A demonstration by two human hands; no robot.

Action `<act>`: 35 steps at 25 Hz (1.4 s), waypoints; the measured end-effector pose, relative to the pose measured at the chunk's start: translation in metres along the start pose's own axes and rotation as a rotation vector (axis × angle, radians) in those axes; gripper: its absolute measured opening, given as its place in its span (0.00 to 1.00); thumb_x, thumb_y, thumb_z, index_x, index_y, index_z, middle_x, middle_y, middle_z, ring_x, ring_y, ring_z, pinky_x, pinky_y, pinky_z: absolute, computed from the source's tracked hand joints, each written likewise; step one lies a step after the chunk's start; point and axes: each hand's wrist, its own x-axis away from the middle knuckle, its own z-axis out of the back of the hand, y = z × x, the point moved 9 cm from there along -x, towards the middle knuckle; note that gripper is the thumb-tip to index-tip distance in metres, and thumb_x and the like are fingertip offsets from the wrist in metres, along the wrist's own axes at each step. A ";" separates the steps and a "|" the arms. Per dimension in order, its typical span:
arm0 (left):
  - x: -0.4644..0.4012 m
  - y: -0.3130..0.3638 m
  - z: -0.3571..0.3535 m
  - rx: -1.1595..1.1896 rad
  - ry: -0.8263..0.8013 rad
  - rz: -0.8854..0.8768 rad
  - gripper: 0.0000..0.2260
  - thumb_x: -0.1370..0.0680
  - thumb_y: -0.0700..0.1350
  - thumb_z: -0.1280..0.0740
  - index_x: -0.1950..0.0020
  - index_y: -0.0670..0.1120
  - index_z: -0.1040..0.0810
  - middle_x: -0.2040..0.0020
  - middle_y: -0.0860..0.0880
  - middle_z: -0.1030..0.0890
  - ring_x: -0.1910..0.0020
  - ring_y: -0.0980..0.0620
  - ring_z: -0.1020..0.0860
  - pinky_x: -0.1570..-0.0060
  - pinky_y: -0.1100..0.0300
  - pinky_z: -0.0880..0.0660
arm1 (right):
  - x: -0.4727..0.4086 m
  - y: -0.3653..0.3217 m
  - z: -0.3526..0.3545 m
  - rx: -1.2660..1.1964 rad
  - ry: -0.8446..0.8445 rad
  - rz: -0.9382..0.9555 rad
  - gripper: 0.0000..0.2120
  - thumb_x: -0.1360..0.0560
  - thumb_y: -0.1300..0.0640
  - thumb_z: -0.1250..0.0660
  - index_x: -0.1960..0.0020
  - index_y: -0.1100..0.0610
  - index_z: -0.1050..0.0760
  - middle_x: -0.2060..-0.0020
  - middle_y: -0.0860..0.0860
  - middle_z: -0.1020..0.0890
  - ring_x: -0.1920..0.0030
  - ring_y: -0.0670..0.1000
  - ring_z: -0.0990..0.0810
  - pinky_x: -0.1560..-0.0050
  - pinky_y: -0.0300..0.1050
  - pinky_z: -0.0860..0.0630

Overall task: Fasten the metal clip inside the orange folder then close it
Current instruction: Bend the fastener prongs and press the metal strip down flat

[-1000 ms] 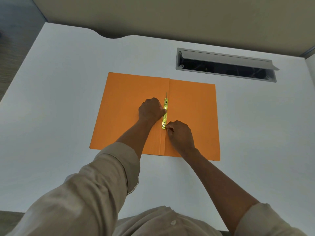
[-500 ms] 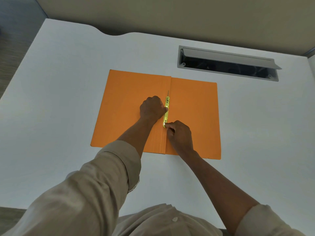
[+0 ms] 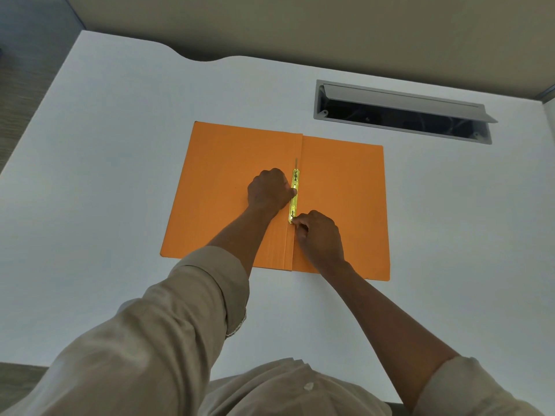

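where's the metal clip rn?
Head view, centre: the metal clip lies along the open orange folder's spine, left hand beside it, right hand at its near end.

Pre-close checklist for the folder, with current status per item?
1. Folder lies open and flat on the desk: ok.
2. Clip lies along the fold: ok.
3. Left hand pins the clip's middle: ok.
4. Right hand fingers at the clip's near end: ok.
5. Near-end slider locked: cannot tell, fingers cover it.
6. Far prong pressed flat: not ok, a thin strip juts past the clip's far end.
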 end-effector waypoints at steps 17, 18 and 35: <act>0.000 -0.001 -0.001 -0.002 0.013 -0.004 0.11 0.28 0.53 0.27 0.53 0.47 0.18 0.51 0.47 0.16 0.50 0.44 0.18 0.51 0.53 0.22 | 0.028 -0.006 -0.012 -0.030 0.016 0.070 0.14 0.20 0.61 0.37 0.37 0.60 0.22 0.52 0.57 0.18 0.52 0.54 0.20 0.55 0.40 0.29; -0.001 -0.001 -0.001 -0.002 0.011 -0.004 0.11 0.28 0.53 0.27 0.53 0.47 0.18 0.51 0.47 0.16 0.51 0.44 0.18 0.51 0.53 0.22 | 0.030 -0.003 -0.008 -0.057 0.042 0.055 0.13 0.21 0.61 0.37 0.38 0.60 0.22 0.51 0.56 0.18 0.52 0.54 0.20 0.54 0.40 0.29; -0.007 -0.005 -0.006 -0.002 0.009 -0.007 0.08 0.29 0.54 0.27 0.57 0.51 0.19 0.53 0.50 0.16 0.52 0.46 0.19 0.53 0.55 0.23 | -0.040 0.080 0.000 0.257 -0.084 -0.068 0.35 0.18 0.42 0.48 0.20 0.59 0.55 0.20 0.55 0.54 0.20 0.57 0.57 0.21 0.56 0.56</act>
